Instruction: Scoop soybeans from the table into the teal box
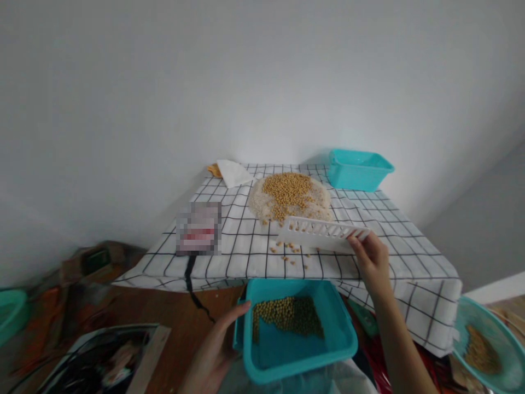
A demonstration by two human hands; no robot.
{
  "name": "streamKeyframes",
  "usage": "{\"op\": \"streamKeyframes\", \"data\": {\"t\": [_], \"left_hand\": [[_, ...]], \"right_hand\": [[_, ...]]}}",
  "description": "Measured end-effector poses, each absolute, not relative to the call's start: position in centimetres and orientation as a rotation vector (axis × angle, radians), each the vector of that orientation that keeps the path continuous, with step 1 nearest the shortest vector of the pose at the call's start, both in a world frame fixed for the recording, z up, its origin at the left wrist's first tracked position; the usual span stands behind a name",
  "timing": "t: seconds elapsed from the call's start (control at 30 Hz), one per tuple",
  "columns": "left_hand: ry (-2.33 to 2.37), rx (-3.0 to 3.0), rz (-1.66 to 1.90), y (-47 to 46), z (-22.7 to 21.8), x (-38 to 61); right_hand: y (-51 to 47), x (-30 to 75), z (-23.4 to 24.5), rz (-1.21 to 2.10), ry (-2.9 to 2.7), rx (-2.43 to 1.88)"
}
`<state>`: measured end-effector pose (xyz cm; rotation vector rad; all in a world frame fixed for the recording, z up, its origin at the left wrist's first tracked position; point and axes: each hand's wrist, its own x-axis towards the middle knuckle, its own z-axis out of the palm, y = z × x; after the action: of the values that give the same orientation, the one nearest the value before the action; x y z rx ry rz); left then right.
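My right hand (371,260) grips one end of a white slotted plastic strip (318,241). The strip stands on its long edge on the checked tablecloth, in front of a heap of yellow soybeans (289,189) lying on pale grain (257,198). Several loose beans (291,249) are scattered on the near side of the strip. Below the table edge, my left hand (221,345) is closed on the left side of a turquoise plastic basin (344,342), thumb at the rim; its other fingers are partly hidden. Soybeans (283,312) lie along the basin's far side, the right part in shadow.
A second turquoise basin (356,175) stands at the table's back right. A white cloth or paper (234,173) lies at the back left, and a blurred-out item (199,230) nearer. A clear basin (508,350) with brownish contents is low right; an open box (147,355) is low left.
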<state>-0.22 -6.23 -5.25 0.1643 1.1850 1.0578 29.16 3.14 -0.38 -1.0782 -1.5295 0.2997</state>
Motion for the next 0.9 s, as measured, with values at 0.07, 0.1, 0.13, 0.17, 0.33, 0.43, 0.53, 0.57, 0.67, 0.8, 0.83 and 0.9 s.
{"op": "streamKeyframes", "data": {"t": [0.07, 0.1, 0.13, 0.17, 0.33, 0.43, 0.53, 0.57, 0.67, 0.8, 0.83, 0.9], "left_hand": [[1.165, 0.173, 1.053, -6.2, -5.1, -0.2], [1.168, 0.173, 1.051, -6.2, -5.0, -0.1], [1.18, 0.168, 1.045, -6.2, -4.8, 0.0], [1.198, 0.162, 1.036, -6.2, -4.6, 0.1], [1.204, 0.13, 1.032, -5.9, -4.0, 0.4], [1.212, 0.138, 1.054, -5.9, -4.2, 0.3], [1.175, 0.148, 1.057, -5.9, -4.4, 0.1], [1.163, 0.148, 1.058, -5.9, -4.4, 0.0], [1.174, 0.144, 1.068, -5.9, -4.4, -0.2], [1.181, 0.124, 1.081, -6.0, -4.1, -0.3], [1.184, 0.118, 1.084, -6.0, -4.0, -0.3], [1.194, 0.128, 1.086, -5.9, -3.7, -0.3]], "right_hand": [[3.1, 29.0, -0.2, 0.279, -1.537, -1.086], [3.0, 28.9, -0.1, 0.27, -1.543, -1.09], [2.9, 28.8, 0.0, 0.263, -1.549, -1.092], [2.8, 28.7, 0.0, 0.261, -1.555, -1.092], [2.1, 28.3, -0.2, 0.225, -1.585, -1.079], [1.6, 28.0, -0.4, 0.189, -1.635, -1.035], [1.2, 27.7, -0.3, 0.193, -1.685, -0.971], [1.1, 27.5, -0.3, 0.203, -1.696, -0.95], [0.8, 26.9, -0.1, 0.238, -1.716, -0.916], [0.4, 26.3, 0.0, 0.26, -1.731, -0.885], [0.3, 26.2, 0.0, 0.268, -1.736, -0.877], [0.1, 26.2, -0.1, 0.289, -1.744, -0.871]]}}
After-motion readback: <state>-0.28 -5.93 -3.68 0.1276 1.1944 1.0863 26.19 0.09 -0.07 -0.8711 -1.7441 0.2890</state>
